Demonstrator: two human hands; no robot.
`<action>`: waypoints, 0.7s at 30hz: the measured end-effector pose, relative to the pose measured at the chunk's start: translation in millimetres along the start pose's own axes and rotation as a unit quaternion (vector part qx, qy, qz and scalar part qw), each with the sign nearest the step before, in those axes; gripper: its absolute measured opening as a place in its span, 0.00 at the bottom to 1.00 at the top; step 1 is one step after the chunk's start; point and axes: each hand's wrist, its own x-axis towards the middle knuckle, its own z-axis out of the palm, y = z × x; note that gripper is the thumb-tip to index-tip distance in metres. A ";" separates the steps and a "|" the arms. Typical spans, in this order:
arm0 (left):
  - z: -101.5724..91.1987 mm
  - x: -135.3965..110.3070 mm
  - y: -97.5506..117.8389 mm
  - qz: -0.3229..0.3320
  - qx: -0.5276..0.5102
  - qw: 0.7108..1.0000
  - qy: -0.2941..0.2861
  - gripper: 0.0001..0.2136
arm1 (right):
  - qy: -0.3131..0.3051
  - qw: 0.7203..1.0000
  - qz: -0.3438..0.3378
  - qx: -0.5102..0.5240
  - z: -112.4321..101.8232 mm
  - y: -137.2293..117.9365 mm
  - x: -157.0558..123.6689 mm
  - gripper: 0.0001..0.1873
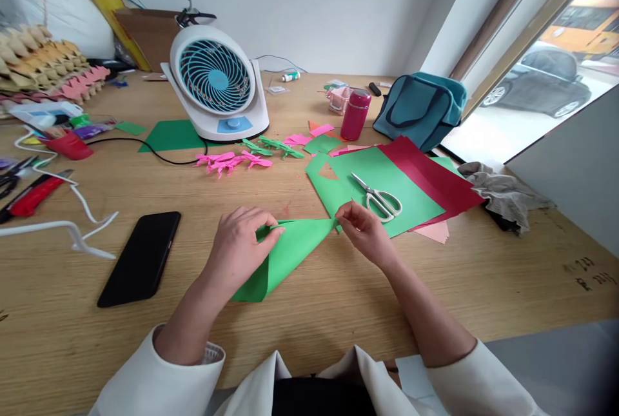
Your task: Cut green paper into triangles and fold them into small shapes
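A sheet of green paper is bent over on itself in front of me, its fold loose and rounded on the near side. My left hand pinches the paper's upper edge between thumb and fingers. At the pointed right corner, my right hand grips the same sheet with its fingertips. Just beyond my right hand lie scissors with white handles, resting on a larger light green sheet. Dark red sheets stick out from under that one.
Pink and green paper cut-outs lie below a white fan. A black phone is on the left, near a red utility knife and a white cable. A pink bottle and a teal bag stand at the back right.
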 end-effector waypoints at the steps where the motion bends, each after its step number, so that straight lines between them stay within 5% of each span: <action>1: 0.6 0.6 -2.7 -0.008 0.003 1.000 -0.018 0.05 | -0.029 0.998 -0.001 -0.053 -2.0 0.1 -1.3 0.02; 12: 18.9 -4.0 -21.2 -0.047 0.026 0.989 -0.137 0.06 | -0.199 0.944 0.003 -0.263 -5.6 -13.2 -13.2 0.12; 21: 30.4 -9.1 -25.9 -0.037 0.048 0.982 -0.178 0.06 | -0.227 0.921 0.004 -0.316 -2.5 -16.4 -19.1 0.15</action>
